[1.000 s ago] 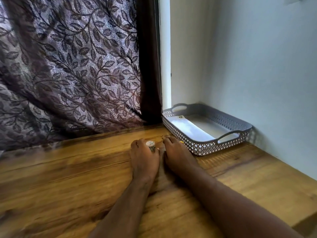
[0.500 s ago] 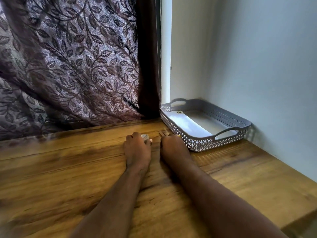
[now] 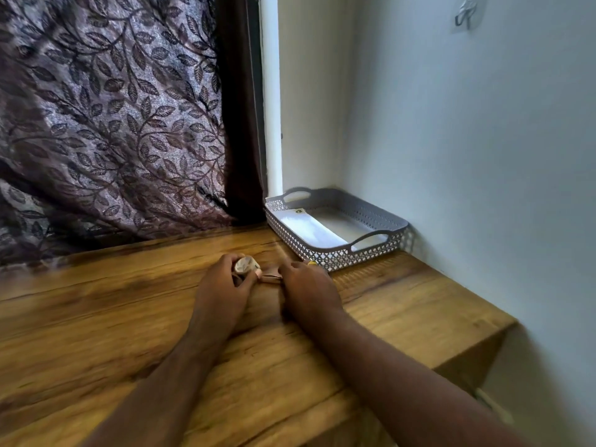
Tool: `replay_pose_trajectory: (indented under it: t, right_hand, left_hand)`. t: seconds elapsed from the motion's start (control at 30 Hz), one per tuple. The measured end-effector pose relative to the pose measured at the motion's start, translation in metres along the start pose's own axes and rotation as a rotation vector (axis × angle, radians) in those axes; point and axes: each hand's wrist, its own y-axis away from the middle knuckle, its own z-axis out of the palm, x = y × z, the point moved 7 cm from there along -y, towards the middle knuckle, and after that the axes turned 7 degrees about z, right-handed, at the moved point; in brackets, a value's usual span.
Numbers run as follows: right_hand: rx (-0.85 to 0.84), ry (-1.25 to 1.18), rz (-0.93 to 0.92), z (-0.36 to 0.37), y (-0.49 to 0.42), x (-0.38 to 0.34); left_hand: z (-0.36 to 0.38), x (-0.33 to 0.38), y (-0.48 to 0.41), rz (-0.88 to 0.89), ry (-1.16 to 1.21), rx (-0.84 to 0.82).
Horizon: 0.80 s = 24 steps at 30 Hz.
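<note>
1. Beyond and to the left of both hands, a leaf-patterned curtain hangs down to the wooden table.
2. The left hand rests on the table, its fingers and thumb curled round a small pale roll held at its fingertips.
3. Between the hands, a thin brownish strip, blurred, runs from the roll to the right hand's thumb side.
4. The right hand lies just beside the left, with its fingers curled under and hidden. I cannot tell whether it grips the strip.
5. A yellow bit shows past the right hand's knuckles.
6. Just beyond the right hand and to its right, a grey lattice basket sits in the corner with a white sheet inside.
</note>
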Motion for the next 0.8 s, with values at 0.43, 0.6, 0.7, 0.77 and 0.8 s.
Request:
replay_pose_trajectory:
  t: [0.43,0.6,0.7,0.77,0.8]
  right_hand:
    - [0.016,0.044,0.138,-0.039,0.044,0.126]
    - [0.05,0.109,0.207,-0.04,0.027,0.16]
    - [0.082,0.131,0.223,-0.04,0.015,0.17]
    - [0.103,0.155,0.22,-0.04,0.009,0.172]
    - [0.112,0.16,0.222,-0.04,0.006,0.174]
  left_hand:
    - [0.01,0.033,0.01,0.19,0.143,-0.108]
    - [0.019,0.036,0.012,0.274,0.111,-0.17]
    - [0.023,0.039,0.013,0.308,0.114,-0.207]
    - [0.024,0.043,0.014,0.334,0.111,-0.223]
    - [0.025,0.044,0.013,0.344,0.109,-0.231]
